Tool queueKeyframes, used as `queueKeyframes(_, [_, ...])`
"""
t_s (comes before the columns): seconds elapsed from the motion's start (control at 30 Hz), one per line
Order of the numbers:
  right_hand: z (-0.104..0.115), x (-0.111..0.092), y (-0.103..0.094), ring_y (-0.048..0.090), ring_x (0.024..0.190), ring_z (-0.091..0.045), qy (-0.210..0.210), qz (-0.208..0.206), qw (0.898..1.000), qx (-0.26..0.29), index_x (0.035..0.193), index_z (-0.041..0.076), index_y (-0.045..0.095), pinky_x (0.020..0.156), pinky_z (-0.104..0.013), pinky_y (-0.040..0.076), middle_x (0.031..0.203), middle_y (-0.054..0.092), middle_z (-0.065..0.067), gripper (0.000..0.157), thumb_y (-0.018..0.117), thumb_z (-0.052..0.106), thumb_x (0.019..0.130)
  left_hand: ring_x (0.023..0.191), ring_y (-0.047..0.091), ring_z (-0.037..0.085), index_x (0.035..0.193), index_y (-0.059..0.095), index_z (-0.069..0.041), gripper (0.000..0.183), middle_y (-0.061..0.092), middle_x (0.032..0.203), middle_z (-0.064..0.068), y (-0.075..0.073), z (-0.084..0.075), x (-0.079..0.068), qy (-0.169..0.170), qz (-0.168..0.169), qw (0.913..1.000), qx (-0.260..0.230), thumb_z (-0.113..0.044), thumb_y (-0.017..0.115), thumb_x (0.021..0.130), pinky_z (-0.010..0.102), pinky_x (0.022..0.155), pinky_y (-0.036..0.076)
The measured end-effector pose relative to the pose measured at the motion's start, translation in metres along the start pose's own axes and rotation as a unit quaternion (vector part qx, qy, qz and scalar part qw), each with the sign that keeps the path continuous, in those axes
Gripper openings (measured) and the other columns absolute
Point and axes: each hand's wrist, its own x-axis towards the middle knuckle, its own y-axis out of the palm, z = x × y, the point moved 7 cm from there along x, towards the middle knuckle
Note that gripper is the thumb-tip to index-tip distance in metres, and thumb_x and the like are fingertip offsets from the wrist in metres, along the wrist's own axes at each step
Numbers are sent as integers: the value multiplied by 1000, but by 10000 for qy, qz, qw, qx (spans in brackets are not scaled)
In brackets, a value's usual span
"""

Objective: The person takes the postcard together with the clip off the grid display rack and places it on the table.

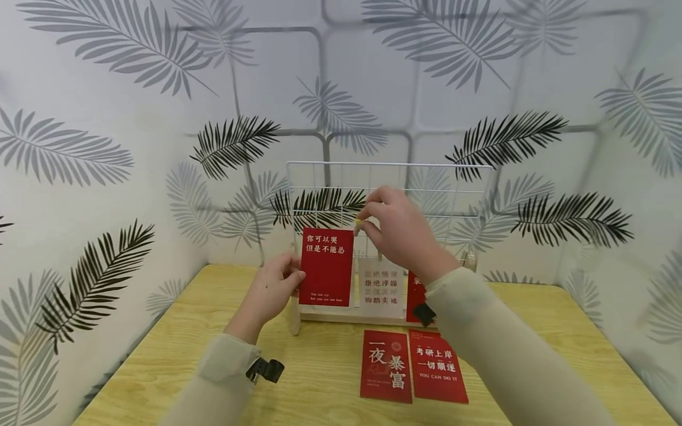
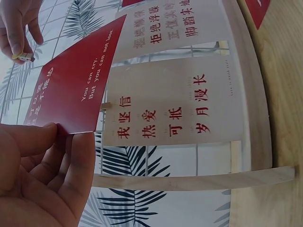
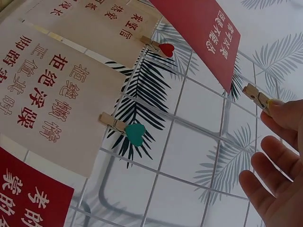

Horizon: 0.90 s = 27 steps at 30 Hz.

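My left hand [image 1: 274,287] pinches a red card [image 1: 326,269] with white lettering by its left edge, thumb in front. The card is held up before a white wire grid [image 1: 383,164]. In my right hand [image 1: 396,228], thumb and finger pinch a small wooden clothespin [image 3: 257,98] with a bit of yellow on it, just off the card's upper right corner. Behind the red card, a pale card [image 2: 165,101] hangs from a clothespin with a red heart [image 3: 166,50]. Beside it, another pale card [image 3: 52,101] hangs from a clothespin with a teal heart [image 3: 135,134].
The grid stands in a wooden base [image 1: 351,316] on a yellow wood-grain table [image 1: 224,361]. Another red card [image 1: 414,296] on the rack is partly hidden by my right arm. Two red cards, one [image 1: 386,367] left of the other [image 1: 438,367], lie in front of the base.
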Motion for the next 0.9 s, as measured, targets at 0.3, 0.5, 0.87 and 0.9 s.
queueKeyframes(0.3, [-8,-26,11,54,109,-25,304,256,9989,262,99,12,78,93,-40,51,112,61,-4,13,77,24,92,75,66,22,108,62,-6,8,65,90,7,10,20,-14,-269,113,9992,-269,-6,60,101,43,75,59])
queueKeyframes(0.5, [-23,-46,19,55,106,-24,610,377,9966,406,99,12,77,91,-41,52,110,62,-4,14,76,25,93,76,66,22,109,63,-6,9,65,90,7,17,34,-22,-473,174,9972,-545,-5,60,100,38,72,59])
queueKeyframes(0.87, [-50,-86,26,57,99,-25,1342,483,9852,954,104,13,76,82,-41,54,108,59,-1,13,73,22,96,78,66,22,108,63,-4,8,67,89,8,34,51,-35,-780,567,9921,-807,-4,57,102,38,68,59])
queueKeyframes(0.9, [-52,-90,27,58,97,-25,1379,481,9844,982,104,13,76,81,-40,54,107,59,-1,13,73,21,96,78,66,22,107,63,-3,8,67,89,8,35,52,-37,-791,597,9919,-795,-3,57,102,38,67,59])
